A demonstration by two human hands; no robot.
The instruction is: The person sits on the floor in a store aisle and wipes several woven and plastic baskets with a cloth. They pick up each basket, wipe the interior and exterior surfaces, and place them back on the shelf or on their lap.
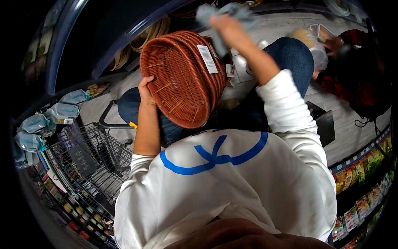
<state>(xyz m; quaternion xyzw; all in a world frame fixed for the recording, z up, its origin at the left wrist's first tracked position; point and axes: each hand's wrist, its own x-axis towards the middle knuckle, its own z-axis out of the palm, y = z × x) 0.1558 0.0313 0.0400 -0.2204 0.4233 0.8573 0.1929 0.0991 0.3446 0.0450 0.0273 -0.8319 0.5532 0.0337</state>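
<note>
My left hand (147,87) grips the left rim of a stack of reddish-brown woven oval baskets (174,83), tilted open side toward the left, above my lap. Paper labels are fixed to the stack's right side. My right hand (230,33), blurred by motion, is raised above and to the right of the baskets, closed on a grey-blue cloth (205,17) that hangs and spreads around my fingers.
A wire shopping cart (95,153) stands at left beside shelves of packaged goods. Dark shelving with pale baskets (148,34) is above. At right, another person (352,74) in dark red and black crouches by plastic-wrapped items (316,54), near shelves of packets (356,174).
</note>
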